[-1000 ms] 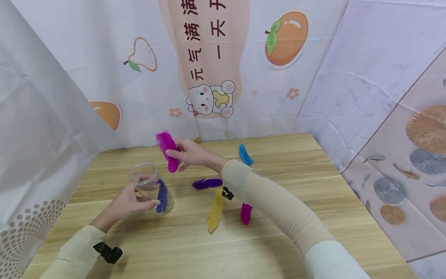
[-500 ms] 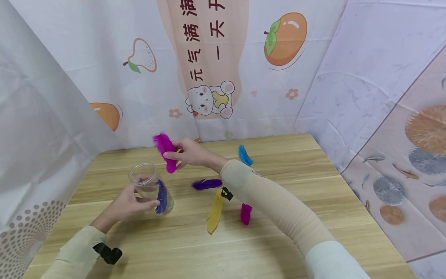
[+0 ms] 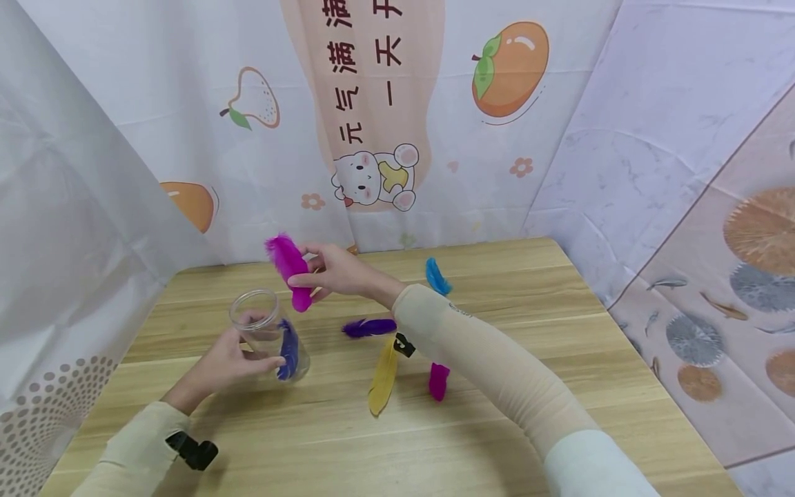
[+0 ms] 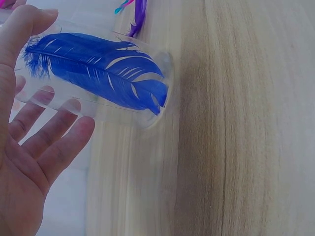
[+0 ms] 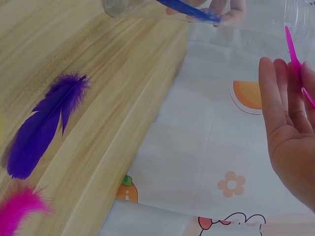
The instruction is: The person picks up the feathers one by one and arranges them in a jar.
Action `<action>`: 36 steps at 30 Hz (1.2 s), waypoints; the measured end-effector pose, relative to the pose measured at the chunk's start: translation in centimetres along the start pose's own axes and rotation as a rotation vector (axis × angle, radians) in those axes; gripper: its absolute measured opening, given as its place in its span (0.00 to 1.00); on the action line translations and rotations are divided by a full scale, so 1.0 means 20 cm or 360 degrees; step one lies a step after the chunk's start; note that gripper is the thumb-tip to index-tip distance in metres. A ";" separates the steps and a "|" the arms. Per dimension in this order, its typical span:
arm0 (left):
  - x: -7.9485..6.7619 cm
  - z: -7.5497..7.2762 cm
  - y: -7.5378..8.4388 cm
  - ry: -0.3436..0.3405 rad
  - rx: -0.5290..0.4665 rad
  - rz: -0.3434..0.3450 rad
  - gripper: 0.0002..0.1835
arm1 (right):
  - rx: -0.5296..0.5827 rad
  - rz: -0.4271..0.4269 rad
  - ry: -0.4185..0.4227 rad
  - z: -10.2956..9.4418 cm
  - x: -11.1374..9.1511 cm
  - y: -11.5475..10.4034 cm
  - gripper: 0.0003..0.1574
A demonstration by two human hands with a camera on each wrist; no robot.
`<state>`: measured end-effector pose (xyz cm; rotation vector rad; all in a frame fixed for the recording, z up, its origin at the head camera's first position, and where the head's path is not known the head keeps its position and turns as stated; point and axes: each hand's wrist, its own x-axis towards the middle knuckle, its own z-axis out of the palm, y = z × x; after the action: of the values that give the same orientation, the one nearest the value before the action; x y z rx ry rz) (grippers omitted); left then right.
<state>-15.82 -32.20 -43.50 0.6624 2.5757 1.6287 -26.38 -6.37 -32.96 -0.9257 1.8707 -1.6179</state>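
Observation:
A clear jar (image 3: 257, 331) without a lid stands upright on the left of the table, a blue feather (image 4: 98, 71) leaning inside it. My left hand (image 3: 231, 362) grips the jar's side, thumb in front and fingers round the far side. Up and to the right of the jar's mouth, my right hand (image 3: 332, 271) pinches a magenta feather (image 3: 287, 259) between thumb and fingers. In the head view this feather is apart from the rim, tilted with its fluffy end up and to the left.
On the wooden table (image 3: 497, 386) lie a purple feather (image 3: 369, 327), a yellow feather (image 3: 383, 378), a second magenta feather (image 3: 438, 381) and a light blue feather (image 3: 437, 276). My right forearm passes above part of this group. Printed curtains (image 3: 397, 231) stand behind the table.
My right hand has shifted slightly left toward the jar with the magenta feather, which tilts a little more. The left hand and the jar have stayed in place.

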 end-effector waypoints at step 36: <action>0.00 0.00 0.01 0.0011 0.0034 -0.0058 0.39 | 0.0032 -0.0131 0.0075 0.02 -0.01 -0.09 0.13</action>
<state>-15.71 -32.18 -43.27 0.6083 2.5973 1.5983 -25.64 -6.54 -31.37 -0.9755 1.8669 -1.7177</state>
